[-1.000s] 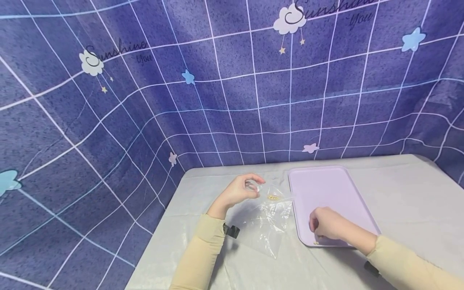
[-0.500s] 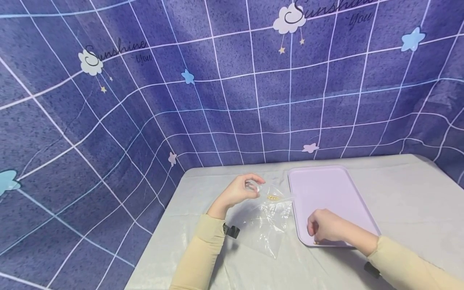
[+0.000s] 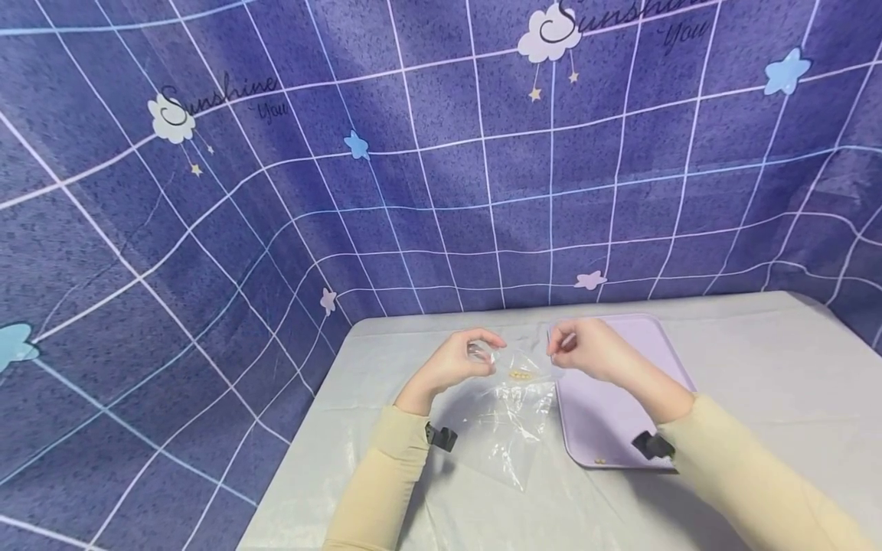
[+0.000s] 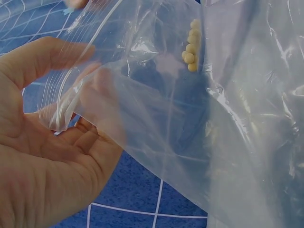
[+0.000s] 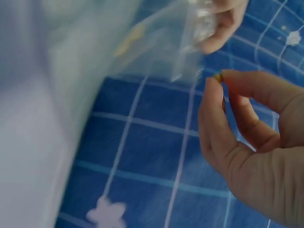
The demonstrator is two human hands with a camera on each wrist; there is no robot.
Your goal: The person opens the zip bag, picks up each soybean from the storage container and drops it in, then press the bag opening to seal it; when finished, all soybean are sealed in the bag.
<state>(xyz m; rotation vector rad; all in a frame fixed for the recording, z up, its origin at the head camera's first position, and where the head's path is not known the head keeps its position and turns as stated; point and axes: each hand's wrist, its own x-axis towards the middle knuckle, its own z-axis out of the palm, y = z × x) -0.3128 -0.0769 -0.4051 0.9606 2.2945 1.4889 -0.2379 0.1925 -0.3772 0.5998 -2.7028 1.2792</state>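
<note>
Room above bag (image 3: 510, 428), fingers (image 3: 489, 337) either side

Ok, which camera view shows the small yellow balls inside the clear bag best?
The left wrist view: there the yellow balls are close and sharp, distinguishable one from another through the clear bag. The head view shows them as a tiny cluster; the right wrist view, only a yellow blur.

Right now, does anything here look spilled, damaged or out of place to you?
Nothing stands out as spilled or damaged. Yellow balls sit inside the clear bag, which is wrinkled, though that seems normal for thin plastic. A couple more balls lie on the purple tray, by its near edge.
</note>
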